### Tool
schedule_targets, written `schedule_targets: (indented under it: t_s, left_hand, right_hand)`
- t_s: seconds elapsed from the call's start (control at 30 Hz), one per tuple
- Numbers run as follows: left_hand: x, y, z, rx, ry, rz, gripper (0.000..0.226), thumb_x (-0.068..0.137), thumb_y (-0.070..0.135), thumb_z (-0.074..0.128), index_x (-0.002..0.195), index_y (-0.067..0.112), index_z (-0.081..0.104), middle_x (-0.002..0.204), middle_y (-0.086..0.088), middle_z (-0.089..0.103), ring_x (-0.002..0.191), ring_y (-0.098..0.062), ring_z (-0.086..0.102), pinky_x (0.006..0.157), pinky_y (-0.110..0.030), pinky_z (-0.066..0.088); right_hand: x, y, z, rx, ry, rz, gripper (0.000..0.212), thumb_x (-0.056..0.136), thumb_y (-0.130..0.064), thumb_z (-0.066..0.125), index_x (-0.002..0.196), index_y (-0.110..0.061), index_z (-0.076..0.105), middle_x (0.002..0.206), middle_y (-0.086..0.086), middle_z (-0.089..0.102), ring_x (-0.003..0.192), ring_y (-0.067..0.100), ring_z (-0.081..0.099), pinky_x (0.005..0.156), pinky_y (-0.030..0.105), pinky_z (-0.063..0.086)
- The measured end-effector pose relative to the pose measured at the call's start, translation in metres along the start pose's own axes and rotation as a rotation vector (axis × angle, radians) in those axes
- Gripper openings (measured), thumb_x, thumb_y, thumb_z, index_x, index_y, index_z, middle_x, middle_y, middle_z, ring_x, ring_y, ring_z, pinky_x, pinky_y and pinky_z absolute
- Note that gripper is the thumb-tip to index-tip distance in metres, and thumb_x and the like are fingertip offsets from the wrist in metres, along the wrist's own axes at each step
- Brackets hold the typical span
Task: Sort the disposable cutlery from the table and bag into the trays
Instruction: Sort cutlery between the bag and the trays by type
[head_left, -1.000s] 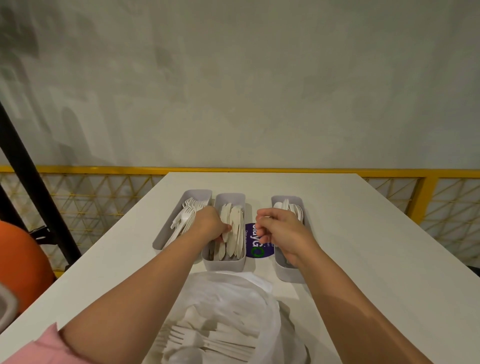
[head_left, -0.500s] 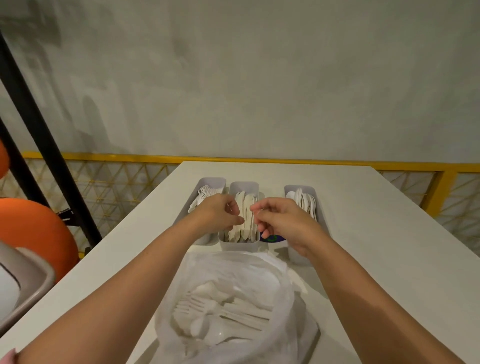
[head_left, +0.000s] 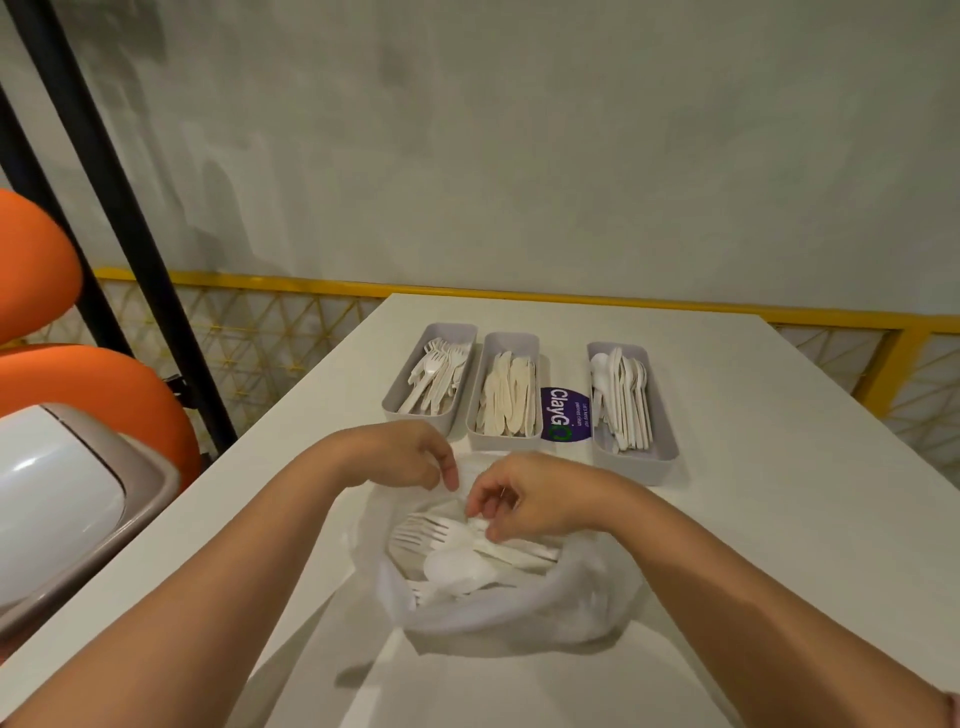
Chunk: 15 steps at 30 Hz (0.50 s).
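Three grey trays stand in a row across the white table. The left tray (head_left: 399, 404) holds forks, the middle tray (head_left: 500, 441) knives, the right tray (head_left: 638, 466) spoons. Nearer me lies an open white plastic bag (head_left: 519, 618) with forks (head_left: 423, 530) and a spoon (head_left: 457, 566) inside. My left hand (head_left: 402, 457) is at the bag's far rim, its curled fingertips pinching the plastic. My right hand (head_left: 524, 501) reaches into the bag's mouth, thumb and fingers closing on a fork handle.
A purple sticker (head_left: 563, 415) lies between the middle and right trays. A white-lidded bin (head_left: 62, 499) and orange seats (head_left: 93, 384) stand left of the table. A yellow railing (head_left: 519, 296) runs behind the far edge.
Both hands have drawn back from the trays toward me and come down onto the bag. The view has tilted down, and the trays now show uncovered.
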<state>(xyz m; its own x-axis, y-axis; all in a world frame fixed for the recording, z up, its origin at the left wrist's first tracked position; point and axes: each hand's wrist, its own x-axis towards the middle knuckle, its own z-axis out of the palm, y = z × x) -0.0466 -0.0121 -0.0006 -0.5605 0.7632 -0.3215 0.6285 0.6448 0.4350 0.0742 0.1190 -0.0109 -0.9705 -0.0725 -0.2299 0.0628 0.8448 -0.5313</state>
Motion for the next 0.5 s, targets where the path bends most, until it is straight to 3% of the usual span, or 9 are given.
schedule_targets:
  t_s: [0.1,0.2,0.33,0.4,0.5]
  left_hand:
    - [-0.007,-0.01,0.002,0.038,-0.062,-0.097,0.041,0.086,0.007,0.05,0.12,0.026,0.061,0.132,0.0,0.047,0.121,-0.02,0.045,0.096,-0.024,0.038]
    - [-0.009,-0.02,0.008,0.041,-0.067,-0.133,0.057,0.083,0.004,0.052,0.133,0.032,0.048,0.14,0.001,0.04,0.124,-0.02,0.043,0.101,-0.027,0.04]
    - [-0.01,-0.027,0.015,-0.102,0.002,-0.116,0.067,0.079,-0.006,0.049,0.135,0.031,0.046,0.14,-0.001,0.039,0.121,-0.021,0.044,0.096,-0.028,0.046]
    - [-0.012,-0.027,0.017,-0.197,0.041,-0.092,0.065,0.08,-0.007,0.046,0.133,0.029,0.048,0.135,-0.002,0.043,0.109,-0.02,0.048,0.08,-0.022,0.047]
    - [-0.014,-0.025,0.017,-0.255,0.084,-0.057,0.062,0.082,-0.008,0.043,0.131,0.027,0.05,0.123,-0.001,0.044,0.095,-0.016,0.048,0.065,-0.015,0.042]
  right_hand:
    - [0.002,-0.001,0.013,-0.172,-0.041,0.012,0.045,0.084,-0.017,0.063,0.128,-0.019,0.052,0.115,0.0,0.051,0.103,0.016,0.053,0.095,0.031,0.046]
    - [0.004,0.0,0.017,-0.18,-0.069,0.056,0.056,0.087,-0.026,0.06,0.138,-0.023,0.038,0.128,0.001,0.043,0.112,0.019,0.049,0.1,0.032,0.043]
    - [0.004,0.003,0.016,-0.101,-0.097,0.127,0.057,0.086,-0.031,0.061,0.138,-0.021,0.038,0.113,-0.002,0.046,0.099,0.014,0.048,0.091,0.027,0.044]
    - [0.003,0.004,0.016,-0.084,-0.109,0.152,0.044,0.085,-0.03,0.061,0.126,-0.022,0.049,0.103,-0.006,0.047,0.093,0.014,0.05,0.084,0.027,0.046]
    - [0.001,0.004,0.017,-0.069,-0.102,0.146,0.01,0.083,-0.028,0.06,0.084,-0.028,0.051,0.082,-0.011,0.047,0.074,0.009,0.046,0.065,0.023,0.039]
